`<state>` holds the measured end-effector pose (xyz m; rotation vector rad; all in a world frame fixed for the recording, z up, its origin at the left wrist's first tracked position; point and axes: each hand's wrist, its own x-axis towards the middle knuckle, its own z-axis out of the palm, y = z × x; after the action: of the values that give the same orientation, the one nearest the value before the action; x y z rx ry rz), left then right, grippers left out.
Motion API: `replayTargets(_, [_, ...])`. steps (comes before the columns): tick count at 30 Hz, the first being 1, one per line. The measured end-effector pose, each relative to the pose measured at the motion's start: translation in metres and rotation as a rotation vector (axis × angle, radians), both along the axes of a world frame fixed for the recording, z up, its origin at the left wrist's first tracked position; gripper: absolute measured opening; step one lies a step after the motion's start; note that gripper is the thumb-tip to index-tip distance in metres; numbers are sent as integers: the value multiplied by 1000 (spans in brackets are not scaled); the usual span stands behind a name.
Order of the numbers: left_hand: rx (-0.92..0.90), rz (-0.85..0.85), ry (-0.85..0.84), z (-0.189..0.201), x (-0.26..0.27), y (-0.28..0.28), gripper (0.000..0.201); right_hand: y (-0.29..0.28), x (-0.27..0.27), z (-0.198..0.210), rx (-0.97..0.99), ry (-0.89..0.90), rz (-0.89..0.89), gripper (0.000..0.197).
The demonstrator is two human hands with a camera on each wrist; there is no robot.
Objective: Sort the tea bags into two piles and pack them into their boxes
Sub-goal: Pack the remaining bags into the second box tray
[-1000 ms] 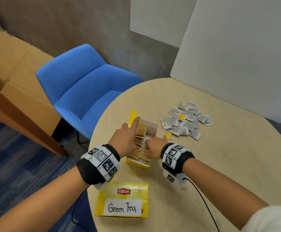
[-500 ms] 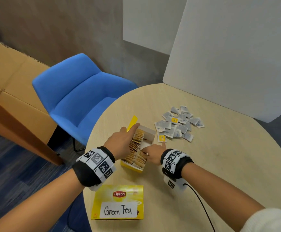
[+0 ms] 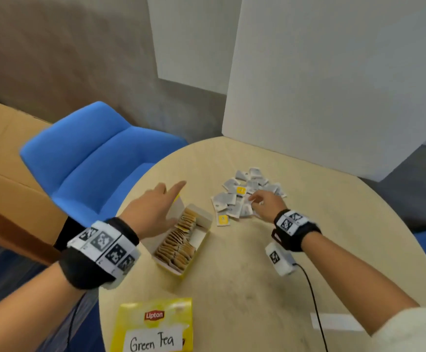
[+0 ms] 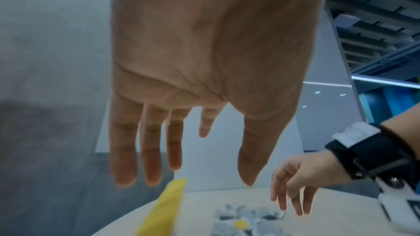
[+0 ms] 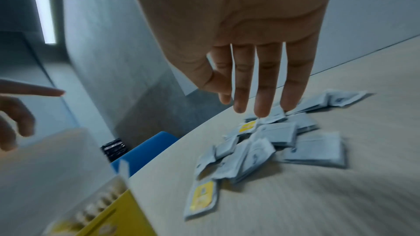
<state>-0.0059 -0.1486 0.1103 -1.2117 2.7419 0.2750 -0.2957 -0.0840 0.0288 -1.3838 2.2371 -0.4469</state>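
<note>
Lying under right hand (image 3: pixel 267 201): tea bags (image 3: pixel 234 204)

1. Bare left forearm with a wide black fabric wrist strap (image 3: pixel 90 265) wrapped by a white band (image 3: pixel 105 246) printed with square black-and-white coded markers.
2. The right wrist wears the same kind of black strap (image 3: pixel 298 232) with a white marker band (image 3: pixel 289 221); the left wrist view shows a buckle on it.
3. A small white box-shaped camera unit (image 3: pixel 280 259) hangs under the right strap, carrying one coded marker and a screw, and a thin black cable (image 3: pixel 313 306) runs from it back along the arm.
4. A cream knitted sleeve (image 3: pixel 415 331) covers the right arm, pushed up past the forearm.
</note>
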Motion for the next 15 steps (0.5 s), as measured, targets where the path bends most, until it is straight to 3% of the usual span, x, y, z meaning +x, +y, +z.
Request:
replayTargets(4, [6, -41, 175, 14, -48, -3, 65, -11, -24, -10, 63, 38, -17, 21])
replayTargets(7, [114, -41, 289, 8, -100, -6, 51, -21, -29, -15, 114, 74, 33, 24])
replayTargets(11, [332, 48, 356, -28, -159, -9, 41, -28, -37, -25, 158, 103, 67, 29])
replayTargets(15, [479, 182, 300, -69, -187, -14, 41, -29, -52, -39, 168, 100, 56, 32])
